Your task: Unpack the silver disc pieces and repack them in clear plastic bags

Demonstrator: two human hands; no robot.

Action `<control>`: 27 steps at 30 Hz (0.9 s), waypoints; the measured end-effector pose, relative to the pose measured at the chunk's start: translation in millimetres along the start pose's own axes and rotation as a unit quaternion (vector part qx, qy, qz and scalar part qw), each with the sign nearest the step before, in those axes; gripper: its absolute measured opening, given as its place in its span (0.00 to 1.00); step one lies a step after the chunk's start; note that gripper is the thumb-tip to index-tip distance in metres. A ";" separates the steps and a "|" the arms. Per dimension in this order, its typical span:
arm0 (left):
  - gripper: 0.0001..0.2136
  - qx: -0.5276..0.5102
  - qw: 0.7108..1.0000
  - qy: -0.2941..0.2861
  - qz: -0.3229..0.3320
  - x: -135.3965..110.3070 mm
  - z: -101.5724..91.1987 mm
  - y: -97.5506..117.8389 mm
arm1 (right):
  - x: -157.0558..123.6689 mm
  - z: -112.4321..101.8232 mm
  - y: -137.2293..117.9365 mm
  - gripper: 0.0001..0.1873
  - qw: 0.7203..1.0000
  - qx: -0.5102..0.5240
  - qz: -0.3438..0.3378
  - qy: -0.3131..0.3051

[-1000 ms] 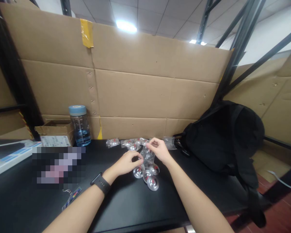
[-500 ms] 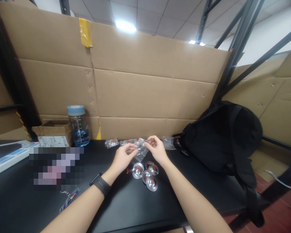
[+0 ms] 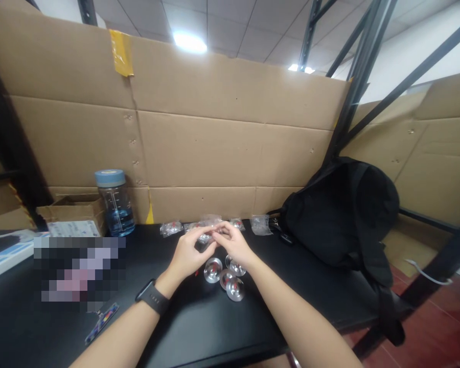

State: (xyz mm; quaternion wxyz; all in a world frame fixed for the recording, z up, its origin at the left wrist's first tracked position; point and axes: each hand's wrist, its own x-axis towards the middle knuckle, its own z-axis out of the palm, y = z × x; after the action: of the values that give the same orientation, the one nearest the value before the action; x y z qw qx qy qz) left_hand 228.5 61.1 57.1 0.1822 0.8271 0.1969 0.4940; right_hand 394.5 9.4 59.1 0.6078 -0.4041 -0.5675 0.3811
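Note:
My left hand and my right hand meet over the back half of the black table. Their fingertips are pinched together around a small clear plastic bag, mostly covered by the fingers; what is inside it I cannot make out. Just below the hands lie several shiny metal discs with raised middles and red bits, like finger cymbals. Some overlap, and my right hand partly hides one. Behind the hands runs a row of clear packets, some with a similar disc inside.
A black backpack leans at the right. To the left stand a water bottle with a blue lid and an open cardboard box. A colourful tag lies near my left forearm. Cardboard panels wall off the back.
My hands have come closer together, with fingertips now meeting, and the plastic bag has become mostly hidden between them. The whole view has shifted slightly; the discs stay in place.

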 end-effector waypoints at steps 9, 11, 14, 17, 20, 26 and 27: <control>0.19 -0.180 0.965 0.019 -0.192 6.7 2.5 -28.2 | 4.7 -11.4 -4.8 0.12 0.998 0.013 0.027 0.047; 0.17 -0.233 0.948 -0.012 -0.218 6.2 4.9 -32.4 | 4.4 -12.7 -3.4 0.16 0.999 -0.001 0.030 0.040; 0.17 -0.239 0.936 0.000 -0.257 4.9 7.4 -36.1 | 6.0 -17.8 0.8 0.19 0.999 -0.015 0.022 0.043; 0.17 -0.226 0.933 0.023 -0.279 4.0 8.3 -40.3 | 9.4 -25.2 6.5 0.19 0.998 -0.012 -0.002 0.062; 0.17 -0.214 0.935 0.032 -0.282 3.2 9.2 -44.6 | 11.9 -30.4 13.2 0.16 0.997 -0.025 -0.026 0.073; 0.18 -0.194 0.944 -0.002 -0.267 2.3 10.2 -49.6 | 14.1 -35.7 23.9 0.09 0.991 -0.128 -0.013 0.022; 0.18 -0.184 0.949 -0.011 -0.255 2.6 8.8 -50.4 | 15.3 -39.2 24.0 0.12 0.990 -0.136 -0.013 0.028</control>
State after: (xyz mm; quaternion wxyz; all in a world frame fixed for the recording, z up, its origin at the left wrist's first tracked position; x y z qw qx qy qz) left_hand 230.1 104.7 30.1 0.4529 0.7067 0.3053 0.4497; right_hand 434.5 30.4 41.6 0.5676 -0.4862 -0.6022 0.2808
